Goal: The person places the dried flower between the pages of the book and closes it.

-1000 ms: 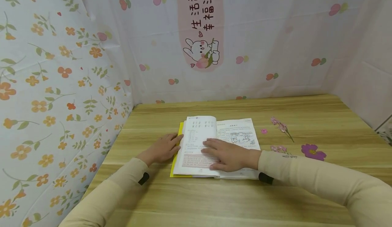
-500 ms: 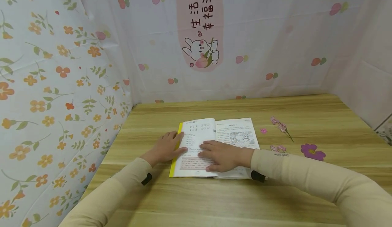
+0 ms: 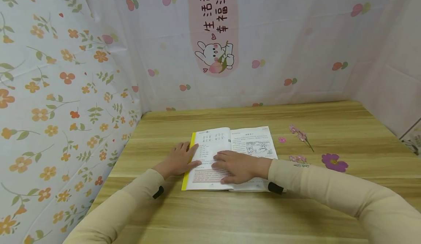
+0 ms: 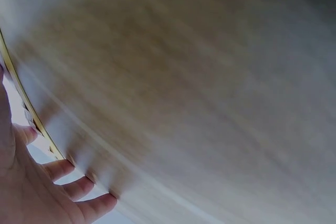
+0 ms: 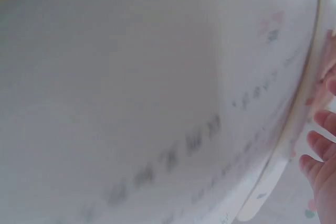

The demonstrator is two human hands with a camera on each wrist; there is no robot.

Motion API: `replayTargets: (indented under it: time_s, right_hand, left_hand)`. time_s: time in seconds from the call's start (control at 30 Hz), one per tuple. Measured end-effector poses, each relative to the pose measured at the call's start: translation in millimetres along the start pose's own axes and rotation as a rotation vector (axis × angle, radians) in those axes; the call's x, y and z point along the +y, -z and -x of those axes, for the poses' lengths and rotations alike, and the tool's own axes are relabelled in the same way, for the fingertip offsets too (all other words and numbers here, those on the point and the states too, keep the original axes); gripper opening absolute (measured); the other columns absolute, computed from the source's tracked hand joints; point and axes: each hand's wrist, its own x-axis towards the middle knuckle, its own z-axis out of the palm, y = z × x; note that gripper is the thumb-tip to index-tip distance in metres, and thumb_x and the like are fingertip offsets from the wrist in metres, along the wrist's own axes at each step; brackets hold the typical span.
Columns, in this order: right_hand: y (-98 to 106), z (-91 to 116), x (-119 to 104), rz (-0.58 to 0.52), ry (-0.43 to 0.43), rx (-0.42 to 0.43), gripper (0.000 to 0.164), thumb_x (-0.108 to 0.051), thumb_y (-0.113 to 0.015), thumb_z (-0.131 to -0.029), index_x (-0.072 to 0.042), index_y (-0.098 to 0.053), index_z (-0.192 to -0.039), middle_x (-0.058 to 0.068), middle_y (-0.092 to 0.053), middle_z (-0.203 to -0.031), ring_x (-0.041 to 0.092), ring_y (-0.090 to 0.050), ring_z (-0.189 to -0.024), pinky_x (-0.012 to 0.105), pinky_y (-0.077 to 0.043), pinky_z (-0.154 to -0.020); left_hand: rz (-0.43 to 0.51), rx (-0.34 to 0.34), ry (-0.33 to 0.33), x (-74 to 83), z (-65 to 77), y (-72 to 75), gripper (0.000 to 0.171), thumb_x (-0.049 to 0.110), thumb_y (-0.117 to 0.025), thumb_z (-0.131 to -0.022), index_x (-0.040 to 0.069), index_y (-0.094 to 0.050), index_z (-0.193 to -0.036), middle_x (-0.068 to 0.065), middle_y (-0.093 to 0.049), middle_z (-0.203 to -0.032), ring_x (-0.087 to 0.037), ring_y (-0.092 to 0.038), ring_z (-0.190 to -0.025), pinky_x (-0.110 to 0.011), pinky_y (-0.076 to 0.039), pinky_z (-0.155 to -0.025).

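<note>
An open book [image 3: 210,141] with a yellow cover edge lies on the wooden table in the head view, printed text on both pages and a line drawing on the right one. My left hand [image 3: 177,160] rests at its left edge, thumb over the page and the other fingers spread on the tabletop; the left wrist view shows those fingers [image 4: 79,187] beside the yellow edge. Across the lower middle of the book lies my right hand [image 3: 238,166], fingers extended over the left page near the fold. In the right wrist view the page print is blurred.
Right of the book lie a pink flower sprig [image 3: 300,136], a small pink blossom [image 3: 281,140], another pink cluster [image 3: 298,159] partly behind the right sleeve, and a purple flower [image 3: 334,162]. Patterned cloth [image 3: 279,46] hangs behind the wooden table [image 3: 204,214] and along its left side.
The left page, raised and curved a second ago, now lies flatter. My left thumb has moved onto its edge. My right hand has shifted slightly left.
</note>
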Motion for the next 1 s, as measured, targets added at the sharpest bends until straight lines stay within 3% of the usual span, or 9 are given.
replayTargets:
  time_s: [0.2, 0.53, 0.7, 0.87, 1.0]
  right_hand:
    - [12.2, 15.8, 0.2, -0.032, -0.036, 0.062, 0.06, -0.049, -0.054, -0.097, -0.015, -0.042, -0.145, 0.009, -0.037, -0.151, 0.024, -0.029, -0.141, 0.041, -0.025, -0.112]
    - [22.0, 84.3, 23.7, -0.08, -0.105, 0.293, 0.054, -0.04, -0.061, -0.096, -0.006, -0.051, -0.138, 0.016, -0.046, -0.142, 0.032, -0.042, -0.131, 0.05, -0.037, -0.103]
    - [27.6, 120.1, 38.0, -0.158, -0.219, 0.379, 0.055, -0.031, -0.069, -0.092, -0.004, -0.052, -0.136, 0.017, -0.047, -0.141, 0.036, -0.045, -0.129, 0.053, -0.04, -0.099]
    - [32.2, 165.7, 58.2, -0.251, -0.359, 0.473, 0.054, -0.024, -0.07, -0.091, -0.005, -0.05, -0.138, 0.02, -0.047, -0.141, 0.044, -0.041, -0.13, 0.06, -0.037, -0.096]
    - [27.6, 203.0, 74.6, -0.291, -0.457, 0.565, 0.052, -0.016, -0.072, -0.089, -0.004, -0.052, -0.136, 0.02, -0.052, -0.137, 0.041, -0.049, -0.122, 0.051, -0.043, -0.092]
  left_hand:
    - [0.002, -0.001, -0.003, -0.9, -0.1, -2.3, 0.077, 0.061, -0.042, -0.097, 0.012, -0.029, -0.154, -0.026, -0.035, -0.144, -0.042, -0.037, -0.129, -0.056, -0.038, -0.097]
    - [0.005, 0.026, -0.025, -1.9, 0.3, -5.3, 0.076, 0.06, -0.042, -0.097, 0.01, -0.03, -0.153, -0.027, -0.036, -0.142, -0.043, -0.038, -0.127, -0.057, -0.039, -0.096]
    - [0.006, 0.029, -0.029, -2.9, 0.3, -6.1, 0.076, 0.06, -0.041, -0.098, 0.01, -0.029, -0.154, -0.027, -0.035, -0.143, -0.043, -0.036, -0.129, -0.057, -0.038, -0.097]
    - [0.007, 0.026, -0.031, -2.9, 0.6, -5.5, 0.076, 0.059, -0.042, -0.098, 0.01, -0.028, -0.154, -0.027, -0.034, -0.144, -0.043, -0.035, -0.13, -0.057, -0.037, -0.097]
    - [0.013, 0.013, -0.029, -1.5, 1.3, -3.8, 0.076, 0.058, -0.042, -0.098, 0.009, -0.027, -0.154, -0.027, -0.033, -0.146, -0.043, -0.034, -0.131, -0.057, -0.036, -0.099]
